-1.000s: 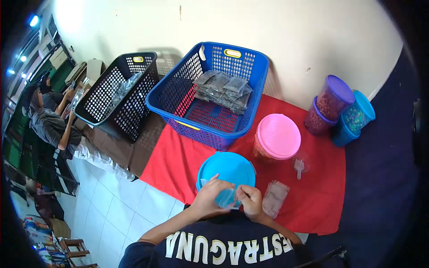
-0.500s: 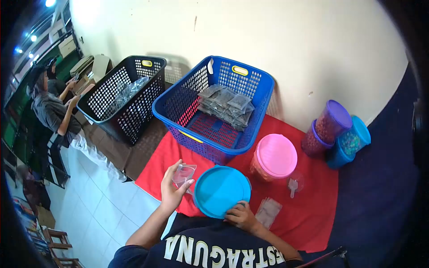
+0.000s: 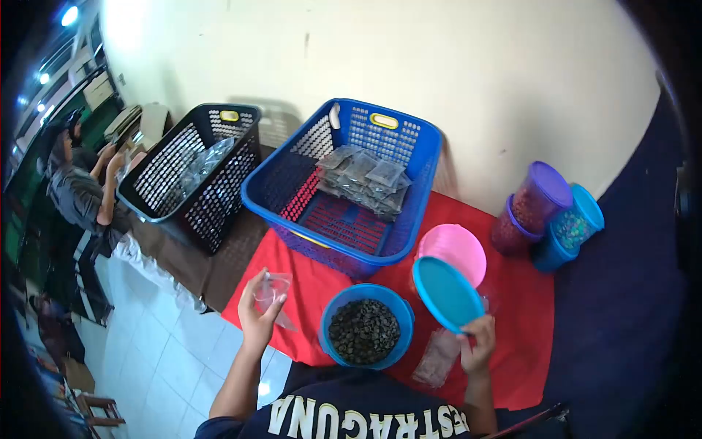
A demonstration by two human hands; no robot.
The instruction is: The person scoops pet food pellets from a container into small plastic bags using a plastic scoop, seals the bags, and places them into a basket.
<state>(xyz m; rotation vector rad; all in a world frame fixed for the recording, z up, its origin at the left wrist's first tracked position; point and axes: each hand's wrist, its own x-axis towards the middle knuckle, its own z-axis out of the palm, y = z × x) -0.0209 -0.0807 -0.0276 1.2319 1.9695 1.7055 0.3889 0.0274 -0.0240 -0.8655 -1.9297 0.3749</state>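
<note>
My left hand (image 3: pixel 256 322) grips a clear plastic bag (image 3: pixel 275 287) at the left of the red cloth. In my right hand (image 3: pixel 479 345) is a round blue lid (image 3: pixel 444 291), tilted and partly in front of a tub with a pink lid (image 3: pixel 462 245). Between my hands stands an uncovered blue tub (image 3: pixel 407 322), full of small dark pebble-like pieces (image 3: pixel 363 331). Beside my right hand lies a stack of flat clear bags (image 3: pixel 437 358).
Behind the tub, a blue basket (image 3: pixel 329 254) holds filled packets (image 3: pixel 362 175). A black basket (image 3: pixel 227 208) with clear bags is to its left. Tubs with purple lids (image 3: pixel 550 184) and blue lids (image 3: pixel 587 206) are stacked at right. Two people (image 3: pixel 84 194) are at far left.
My right hand has lifted the blue lid off the tub and moved it right, exposing the dark pieces. My left hand has shifted left with the clear bag.
</note>
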